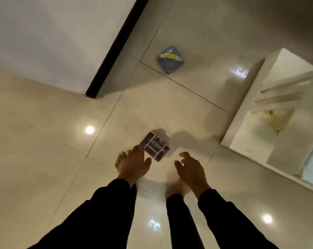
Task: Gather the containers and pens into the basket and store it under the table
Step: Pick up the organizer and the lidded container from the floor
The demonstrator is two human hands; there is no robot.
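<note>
A small purple box-like container (155, 146) with white lines lies on the tiled floor in front of me. My left hand (134, 163) hovers at its near left corner, fingers apart and empty, and its fingertips reach the box's edge. My right hand (189, 168) is open a little to the right of the box, holding nothing. A blue square container (170, 59) with a yellow band lies farther away on the floor. No basket or pens are in view.
A white table or shelf unit (259, 123) with stains stands at the right. A white wall with a black skirting strip (116, 49) runs at the upper left. My bare feet (120, 161) stand on the glossy tiles below the hands.
</note>
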